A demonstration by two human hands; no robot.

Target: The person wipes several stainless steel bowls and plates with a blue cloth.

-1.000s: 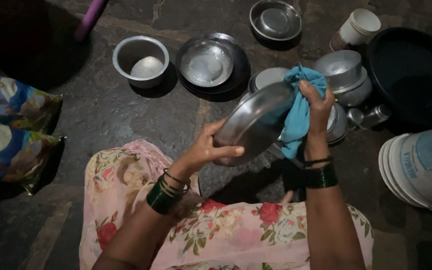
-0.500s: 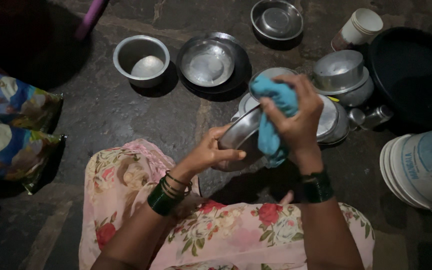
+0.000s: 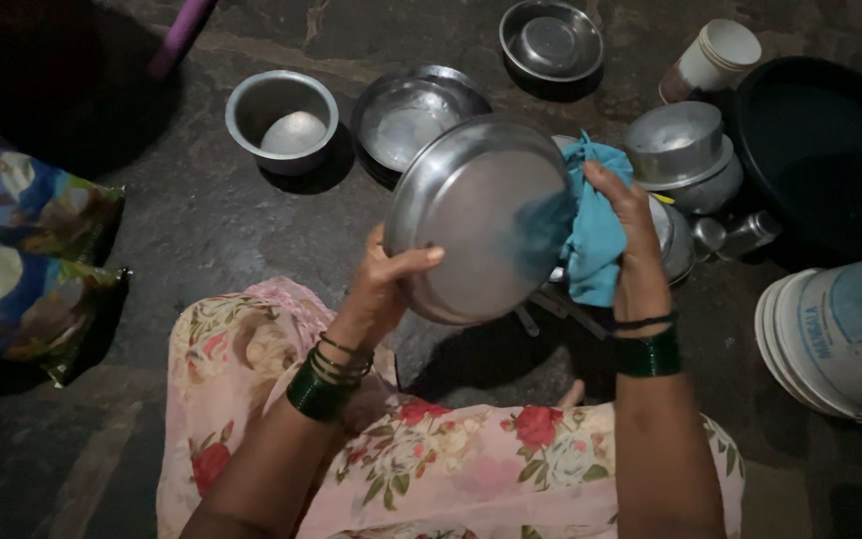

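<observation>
Dark stone floor (image 3: 202, 230): left hand (image 3: 383, 289) grips steel plate (image 3: 476, 215) at seven o'clock, face tilted toward viewer; right hand (image 3: 626, 235) presses blue cloth (image 3: 591, 240) at three o'clock.

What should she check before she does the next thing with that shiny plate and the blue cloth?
1. Left hand grips the steel plate at its rim, thumb across the edge: ok.
2. Right hand holds the blue cloth against the plate's right edge: ok.
3. Plate is lifted above the other dishes, touching none: ok, as far as the view shows.
4. Plate surface is clean and dry: cannot tell, the light is dim.
5. Free spot on the stone floor to set it down, left of the small steel pot: ok.
6. Utensils under the plate are out of the way: cannot tell, mostly hidden.
</observation>
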